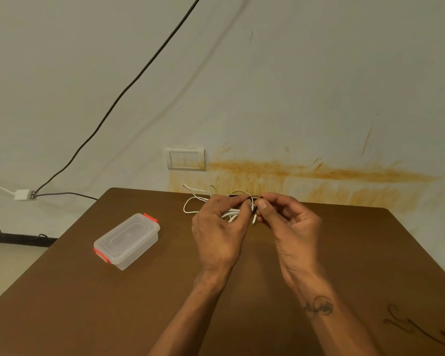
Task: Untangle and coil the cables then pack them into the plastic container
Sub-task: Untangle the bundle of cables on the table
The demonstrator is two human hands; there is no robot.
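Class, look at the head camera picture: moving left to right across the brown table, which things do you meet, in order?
Container → white cable loops → left hand → right hand → dark scribble on the table.

1. Single view, head-worn, wide-angle; no second view to overlap.
2. Faces forward and down across the brown tabletop (pixel 242 291) toward the stained wall (pixel 293 86) behind its far edge.
3. Close range: both forearms enter from the bottom edge, hands near frame centre.
4. Straight edges bow outward toward the frame borders.
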